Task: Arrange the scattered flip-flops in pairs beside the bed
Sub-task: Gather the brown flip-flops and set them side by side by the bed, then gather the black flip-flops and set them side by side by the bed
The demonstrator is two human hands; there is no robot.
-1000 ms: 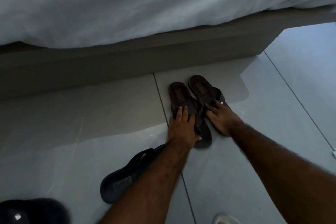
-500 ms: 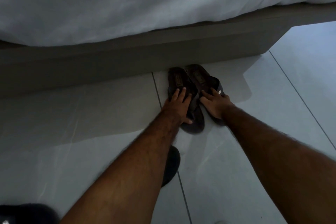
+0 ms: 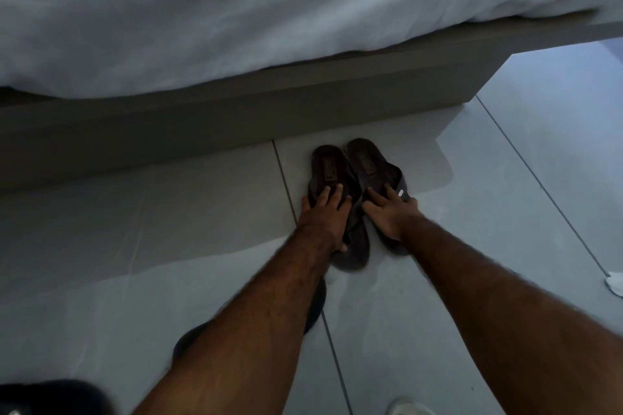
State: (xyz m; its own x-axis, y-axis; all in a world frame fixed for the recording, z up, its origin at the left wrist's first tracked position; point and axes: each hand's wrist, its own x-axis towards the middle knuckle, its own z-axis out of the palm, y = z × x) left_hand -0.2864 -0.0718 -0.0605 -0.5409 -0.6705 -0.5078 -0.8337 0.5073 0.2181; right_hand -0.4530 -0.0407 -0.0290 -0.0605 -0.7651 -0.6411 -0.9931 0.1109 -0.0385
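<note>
Two dark brown flip-flops lie side by side on the tiled floor, heels close to the bed base (image 3: 236,118). My left hand (image 3: 325,212) lies flat on the strap of the left brown flip-flop (image 3: 328,168), fingers spread. My right hand (image 3: 391,212) presses on the strap of the right brown flip-flop (image 3: 367,162). Neither hand lifts its shoe off the floor. A dark blue flip-flop (image 3: 315,310) lies under my left forearm, mostly hidden by it.
A white duvet (image 3: 269,10) hangs over the bed edge above. A dark object (image 3: 50,397) sits at the bottom left corner. A white item (image 3: 409,408) shows at the bottom edge, and a white scrap (image 3: 615,285) lies at the right edge.
Both hands have pushed the brown pair away from me, toward the bed base. My left forearm now covers most of the dark blue flip-flop.
</note>
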